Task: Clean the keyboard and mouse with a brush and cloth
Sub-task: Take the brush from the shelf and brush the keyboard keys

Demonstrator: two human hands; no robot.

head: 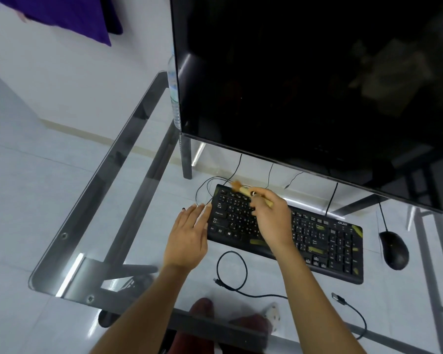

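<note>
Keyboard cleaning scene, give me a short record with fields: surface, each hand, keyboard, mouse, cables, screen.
surface: glass desk on a dark metal frame
right hand: holds a wooden brush over the keyboard's upper left corner, bristles blurred
left hand: open, flat, fingertips at the keyboard's left edge
keyboard: black, with yellowish smears on several spots
mouse: black, to the right of the keyboard, untouched
cables: loose USB cable coiled in front of the keyboard
screen: monitor dark
cloth: none seen on the desk

Glass table (128,175) carries keyboard (322,241), mouse (394,250), monitor (304,80), loose cables (232,272).
</note>
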